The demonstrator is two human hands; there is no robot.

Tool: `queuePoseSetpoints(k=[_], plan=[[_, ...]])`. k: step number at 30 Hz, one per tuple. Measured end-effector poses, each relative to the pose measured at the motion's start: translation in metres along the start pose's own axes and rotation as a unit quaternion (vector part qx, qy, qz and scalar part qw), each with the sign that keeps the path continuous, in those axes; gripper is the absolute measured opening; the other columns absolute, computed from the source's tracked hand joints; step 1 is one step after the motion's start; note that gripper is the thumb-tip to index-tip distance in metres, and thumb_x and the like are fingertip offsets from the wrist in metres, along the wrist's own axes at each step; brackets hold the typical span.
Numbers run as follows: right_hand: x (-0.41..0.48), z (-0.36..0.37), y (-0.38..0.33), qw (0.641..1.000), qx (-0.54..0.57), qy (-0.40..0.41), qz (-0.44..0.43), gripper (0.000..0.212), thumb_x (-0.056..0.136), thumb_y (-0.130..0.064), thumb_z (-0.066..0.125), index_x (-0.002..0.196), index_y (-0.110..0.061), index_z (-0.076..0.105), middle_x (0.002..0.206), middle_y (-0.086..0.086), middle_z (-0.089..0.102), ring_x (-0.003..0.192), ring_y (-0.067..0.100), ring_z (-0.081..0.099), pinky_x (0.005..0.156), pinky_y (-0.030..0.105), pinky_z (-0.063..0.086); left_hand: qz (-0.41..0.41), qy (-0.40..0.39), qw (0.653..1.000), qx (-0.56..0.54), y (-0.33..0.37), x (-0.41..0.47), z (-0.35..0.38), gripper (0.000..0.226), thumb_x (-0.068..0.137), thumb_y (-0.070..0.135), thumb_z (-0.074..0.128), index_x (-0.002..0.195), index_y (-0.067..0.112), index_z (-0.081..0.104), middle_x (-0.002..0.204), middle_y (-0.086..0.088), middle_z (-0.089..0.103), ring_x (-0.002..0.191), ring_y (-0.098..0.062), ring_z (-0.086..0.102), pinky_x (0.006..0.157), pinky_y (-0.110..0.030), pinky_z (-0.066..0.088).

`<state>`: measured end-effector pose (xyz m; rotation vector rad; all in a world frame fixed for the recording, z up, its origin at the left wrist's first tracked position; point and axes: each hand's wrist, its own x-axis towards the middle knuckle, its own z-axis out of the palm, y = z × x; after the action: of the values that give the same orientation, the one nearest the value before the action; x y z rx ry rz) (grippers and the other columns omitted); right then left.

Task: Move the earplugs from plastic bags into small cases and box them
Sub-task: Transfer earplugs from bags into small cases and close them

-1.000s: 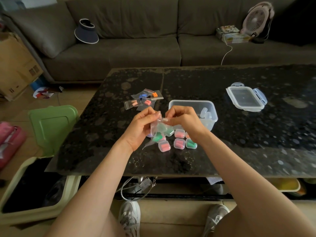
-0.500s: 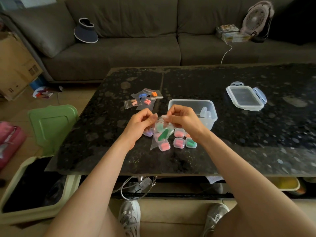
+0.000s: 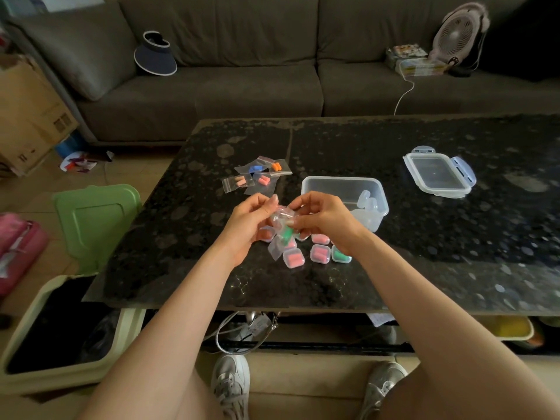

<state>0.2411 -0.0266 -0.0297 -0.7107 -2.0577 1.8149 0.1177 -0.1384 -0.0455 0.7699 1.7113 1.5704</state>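
Bag in pinch: left hand, right hand

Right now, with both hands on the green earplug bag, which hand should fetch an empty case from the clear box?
Right hand, probably: the clear box with empty cases sits beside it; the left hand can hold the bag.

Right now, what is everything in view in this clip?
table: one, black speckled, centre
plastic bag: one, clear, held above table
green earplugs: count unclear, green, inside bag
bagged earplugs: four bags, blue, orange, pink, table far centre
small cases: several, pink and green fills, table beneath bag
box: one, clear, table centre
empty cases: few, clear, inside box
lid: one, clear, table right
sofa: one, grey, behind table
visor: one, navy, on sofa
fan: one, pale, sofa right
bin: one, cream, green lid, floor left
left hand: one, pinches bag
right hand: one, pinches bag
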Motion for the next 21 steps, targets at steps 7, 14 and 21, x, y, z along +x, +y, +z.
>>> queuePoseSetpoints(k=[7,14,21], plan=[[0.0030,-0.0010,0.0019,0.998,-0.006,0.053,0.027,0.016,0.082,0.003,0.068,0.072,-0.009,0.063,0.075,0.009,0.064,0.072,0.020,0.063,0.068,0.029,0.056,-0.001,-0.073,0.997,-0.006,0.0020,-0.0031,0.0014,0.017,0.095,0.007,0.051,0.102,0.016,0.063,0.095,-0.002,0.068,0.090,-0.016,0.065,0.070,-0.025,0.053],[0.0025,0.0025,0.0019,0.998,-0.022,0.042,0.032,0.021,0.079,-0.002,0.072,0.064,-0.011,0.062,0.068,0.003,0.062,0.064,0.012,0.053,0.053,0.020,0.043,0.031,-0.066,0.991,0.115,0.0018,-0.0043,0.0053,0.009,0.095,0.012,0.053,0.095,0.017,0.061,0.087,0.006,0.066,0.090,-0.011,0.062,0.078,-0.025,0.050],[0.0053,0.0004,0.0007,0.998,0.044,0.051,0.003,0.024,0.079,0.006,0.068,0.062,-0.008,0.058,0.068,0.009,0.064,0.079,0.030,0.060,0.069,0.036,0.049,-0.021,0.019,0.993,0.119,0.0022,0.0003,0.0079,0.009,0.098,0.019,0.049,0.095,0.018,0.057,0.092,0.000,0.064,0.088,-0.012,0.062,0.068,-0.021,0.049]])
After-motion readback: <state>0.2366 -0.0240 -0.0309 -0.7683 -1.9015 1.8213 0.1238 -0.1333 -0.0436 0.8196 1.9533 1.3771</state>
